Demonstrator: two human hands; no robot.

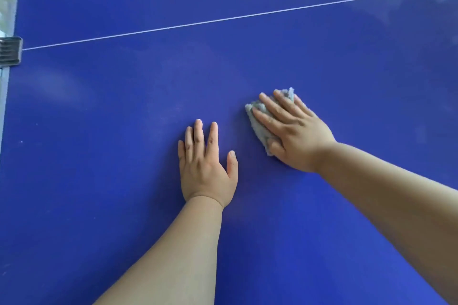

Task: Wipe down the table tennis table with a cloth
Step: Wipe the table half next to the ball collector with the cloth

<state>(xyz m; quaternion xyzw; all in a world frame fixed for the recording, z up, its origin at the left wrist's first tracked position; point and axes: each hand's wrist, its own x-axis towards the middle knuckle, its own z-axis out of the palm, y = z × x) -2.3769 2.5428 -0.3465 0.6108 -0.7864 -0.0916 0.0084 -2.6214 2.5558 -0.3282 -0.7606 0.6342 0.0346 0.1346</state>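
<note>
The blue table tennis table [124,181] fills almost the whole head view. A crumpled grey cloth [259,124] lies on it right of centre, and my right hand [292,129] presses flat on top of it, fingers spread and pointing up-left, thumb hooked over the cloth's near edge. Most of the cloth is hidden under the palm. My left hand [205,163] rests flat on the bare surface just left of the cloth, fingers apart, holding nothing.
A thin white line [223,18] crosses the table from lower left to upper right. The table's left edge runs down the frame, with a metal clamp [10,52] fixed on it. Faint pale smears [62,86] show on the left part.
</note>
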